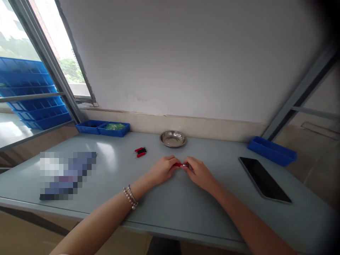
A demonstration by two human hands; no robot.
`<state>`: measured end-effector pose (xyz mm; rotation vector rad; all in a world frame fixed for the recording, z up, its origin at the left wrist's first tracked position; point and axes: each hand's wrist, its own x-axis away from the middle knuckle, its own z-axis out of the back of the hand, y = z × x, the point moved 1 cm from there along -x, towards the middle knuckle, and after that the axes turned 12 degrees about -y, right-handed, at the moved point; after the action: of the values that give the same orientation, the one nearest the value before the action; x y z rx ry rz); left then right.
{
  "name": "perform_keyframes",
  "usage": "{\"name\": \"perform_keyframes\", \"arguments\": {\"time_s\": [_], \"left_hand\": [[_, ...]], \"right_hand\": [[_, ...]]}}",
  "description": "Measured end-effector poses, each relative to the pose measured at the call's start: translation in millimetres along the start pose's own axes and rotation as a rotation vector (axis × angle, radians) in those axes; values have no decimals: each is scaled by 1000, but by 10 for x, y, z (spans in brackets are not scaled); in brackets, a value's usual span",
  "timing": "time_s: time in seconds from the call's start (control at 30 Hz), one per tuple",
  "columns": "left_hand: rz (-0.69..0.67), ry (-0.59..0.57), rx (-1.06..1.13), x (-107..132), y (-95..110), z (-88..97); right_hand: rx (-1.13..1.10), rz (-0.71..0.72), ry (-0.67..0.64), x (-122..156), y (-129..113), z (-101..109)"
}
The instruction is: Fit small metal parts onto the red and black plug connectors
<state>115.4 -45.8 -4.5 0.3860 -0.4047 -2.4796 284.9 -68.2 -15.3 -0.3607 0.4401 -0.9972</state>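
Observation:
Over the middle of the table, my left hand (165, 170) and my right hand (199, 174) meet fingertip to fingertip. Between them is a small, slim red piece (178, 164) with a shiny metal part at its right end. My left fingers are closed on the red part. My right fingers pinch around the metal end, and they hide much of it, so its exact kind cannot be made out. To the left and farther back lie several small red and black pieces (141, 154) with thin metal tips. A round, shallow metal dish (173, 139) sits beyond my hands.
Two blue bins (114, 131) stand at the back left, one holding green packets. A blurred-out item (67, 175) lies at left. On the right are a dark tablet (265, 179) and a long blue bin (272, 151). Stacked blue trays (39, 102) stand beyond the left frame.

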Motion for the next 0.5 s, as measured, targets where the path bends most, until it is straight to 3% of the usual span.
{"name": "perform_keyframes", "arguments": {"time_s": [0.3,0.5], "left_hand": [[-2,5,-14,0,3,2],[-6,27,-64,-5,-26,17]], "right_hand": [[99,-107,-43,7,-10,16],[78,13,-1,-2,4,17]]}}
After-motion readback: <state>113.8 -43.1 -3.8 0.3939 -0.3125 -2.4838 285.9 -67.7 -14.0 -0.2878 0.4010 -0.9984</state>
